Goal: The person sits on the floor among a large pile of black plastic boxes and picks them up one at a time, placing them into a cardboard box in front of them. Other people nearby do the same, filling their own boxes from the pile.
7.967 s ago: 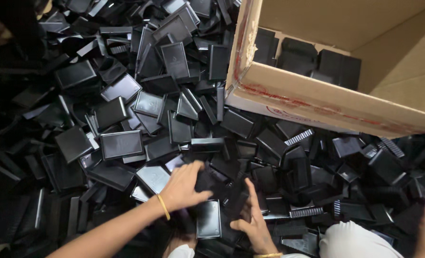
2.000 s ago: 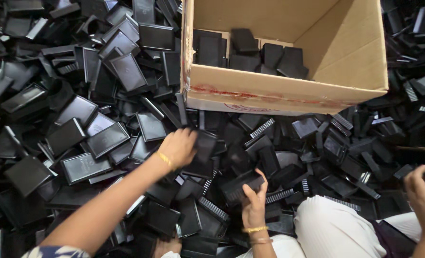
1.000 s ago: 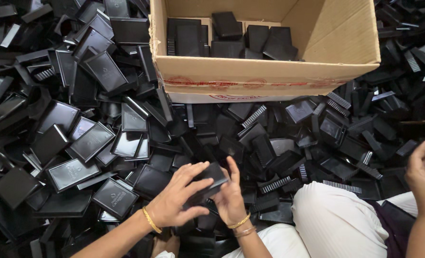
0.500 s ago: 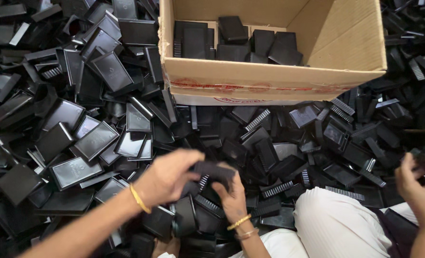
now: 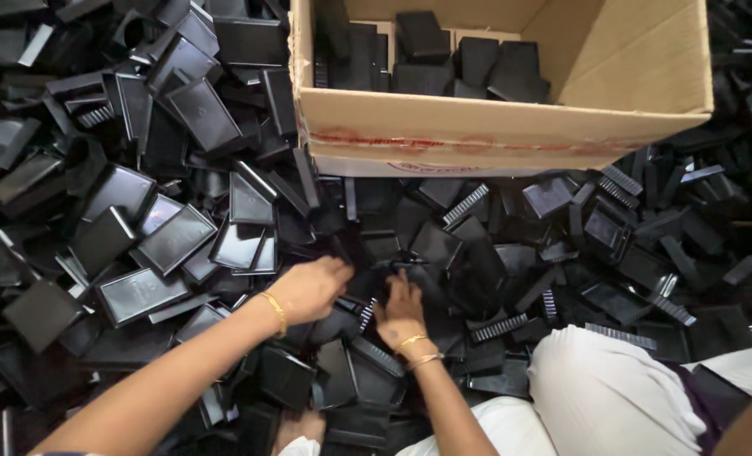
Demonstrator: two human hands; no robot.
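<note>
Hands are meeting low in the head view: my left hand [image 5: 313,287] and right hand [image 5: 401,311] are both closing around one black plastic part [image 5: 393,272] lifted just off the heap of black plastic parts [image 5: 173,236] that is covering the floor. My left fingers are curling in from the left side, my right fingers are pinching from below; I cannot tell how tightly either is clamping, since the dark piece is blending into the heap. It is sitting near the middle of the heap, in front of the near wall of the cardboard box [image 5: 494,135], which is already holding several like pieces. I am judging the part light, stiff and smooth, somewhat slippery, so I am gripping it by its raised edges rather than its flat glossy face.
</note>
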